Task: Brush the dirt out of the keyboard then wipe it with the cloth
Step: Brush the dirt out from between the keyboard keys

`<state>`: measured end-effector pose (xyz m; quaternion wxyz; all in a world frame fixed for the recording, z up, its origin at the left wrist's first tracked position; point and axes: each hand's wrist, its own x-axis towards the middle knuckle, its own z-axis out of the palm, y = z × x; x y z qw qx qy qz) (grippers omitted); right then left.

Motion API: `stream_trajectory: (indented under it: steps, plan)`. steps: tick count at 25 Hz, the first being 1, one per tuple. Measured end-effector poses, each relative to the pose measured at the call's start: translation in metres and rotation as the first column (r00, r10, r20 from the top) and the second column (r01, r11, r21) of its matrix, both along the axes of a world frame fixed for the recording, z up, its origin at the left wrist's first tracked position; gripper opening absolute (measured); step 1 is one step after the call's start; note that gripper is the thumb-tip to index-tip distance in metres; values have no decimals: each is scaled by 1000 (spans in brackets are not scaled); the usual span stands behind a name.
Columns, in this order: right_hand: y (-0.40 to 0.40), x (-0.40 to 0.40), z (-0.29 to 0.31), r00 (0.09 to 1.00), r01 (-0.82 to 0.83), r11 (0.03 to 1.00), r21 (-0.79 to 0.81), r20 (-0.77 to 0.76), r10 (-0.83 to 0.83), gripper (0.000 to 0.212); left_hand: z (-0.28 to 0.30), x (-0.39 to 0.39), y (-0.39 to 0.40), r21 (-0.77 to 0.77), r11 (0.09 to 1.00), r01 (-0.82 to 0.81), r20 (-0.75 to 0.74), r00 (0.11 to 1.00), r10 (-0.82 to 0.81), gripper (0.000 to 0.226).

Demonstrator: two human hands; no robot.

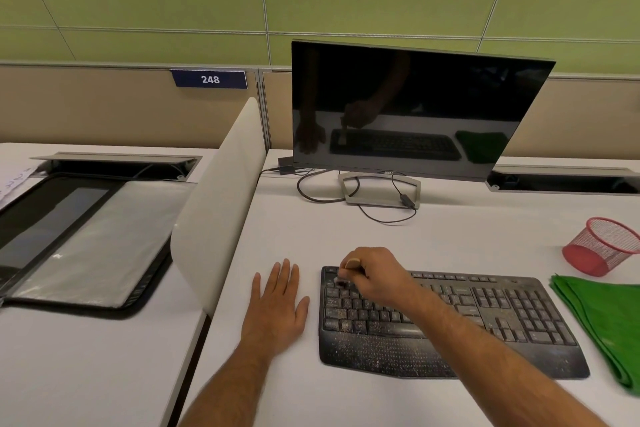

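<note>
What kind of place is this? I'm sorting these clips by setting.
Most likely an open-plan office: a desk with a monitor and keyboard, a divider separating it from the next desk, and a numbered sign, 248, on the partition behind.

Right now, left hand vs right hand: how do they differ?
The left hand lies flat on the desk, fingers straight, holding nothing; the right hand is curled, gripping a small brush. The left hand rests beside the keyboard, clear of it; the right hand works over its top-left keys. Both are bare.
</note>
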<state>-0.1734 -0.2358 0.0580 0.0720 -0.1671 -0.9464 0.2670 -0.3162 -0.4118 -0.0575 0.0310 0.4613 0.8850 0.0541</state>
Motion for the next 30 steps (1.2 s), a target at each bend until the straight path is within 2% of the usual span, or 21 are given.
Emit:
stream_trajectory:
  steps: [5, 8, 12, 23, 26, 30]
  plan:
    - [-3, -6, 3, 1000, -2, 1000, -4, -14, 2, 16, -1, 0, -1, 17, 1000, 1, -12, 1000, -1, 79]
    - [-7, -10, 3, 999, -22, 1000, -7, 37, 23, 16, -3, 0, -1, 28, 1000, -2, -15, 1000, 2, 76]
    - [-11, -16, 6, 1000, -17, 999, -30, -25, 16, 15, -3, -1, -1, 17, 1000, 8, -20, 1000, -8, 77]
    - [-16, -24, 9, 992, -103, 994, -30, 66, 105, 14, -5, -1, -2, 27, 1000, 8, -24, 1000, -7, 75]
    - [-15, -23, 11, 998, -68, 997, -44, 9, 69, 15, -5, -1, -2, 40, 999, 3, -25, 1000, -2, 74]
    - [-16, -21, 7, 986, -148, 988, -37, 74, 150, 13, -3, -1, -1, 35, 999, 15, -31, 999, -14, 76]
